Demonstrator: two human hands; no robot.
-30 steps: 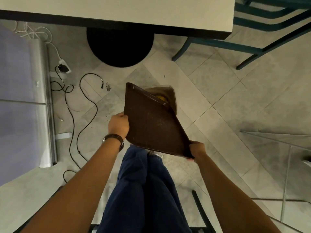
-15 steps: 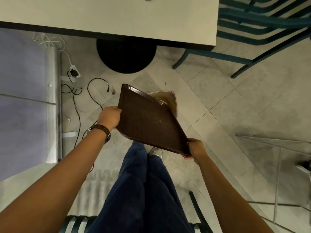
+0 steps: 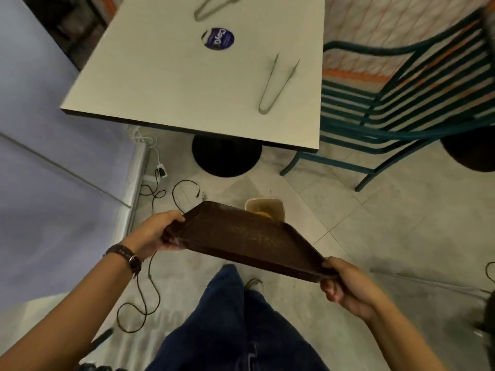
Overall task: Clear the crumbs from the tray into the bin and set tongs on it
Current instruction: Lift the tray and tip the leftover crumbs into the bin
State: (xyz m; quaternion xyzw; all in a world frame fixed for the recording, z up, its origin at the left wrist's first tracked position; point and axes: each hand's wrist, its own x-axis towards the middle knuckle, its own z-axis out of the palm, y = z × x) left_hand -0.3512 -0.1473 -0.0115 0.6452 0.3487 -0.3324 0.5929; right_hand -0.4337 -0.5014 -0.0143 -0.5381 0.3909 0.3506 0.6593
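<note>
I hold a dark brown tray over the floor, close to level, with fine crumbs scattered across its middle. My left hand grips its left corner and my right hand grips its near right corner. A small beige bin stands on the floor just behind the tray's far edge, partly hidden by it, with something yellow inside. Metal tongs lie on the white table near its right edge. A second pair of tongs lies at the table's far side.
A round purple sticker sits on the tabletop. The table's black round base stands on the tiled floor. Stacked teal chairs are at the right. Black cables trail on the floor by a pale cabinet at left.
The tray has swung from steeply tilted over the bin down to nearly flat. My view has lifted, bringing the tabletop and tongs into sight.
</note>
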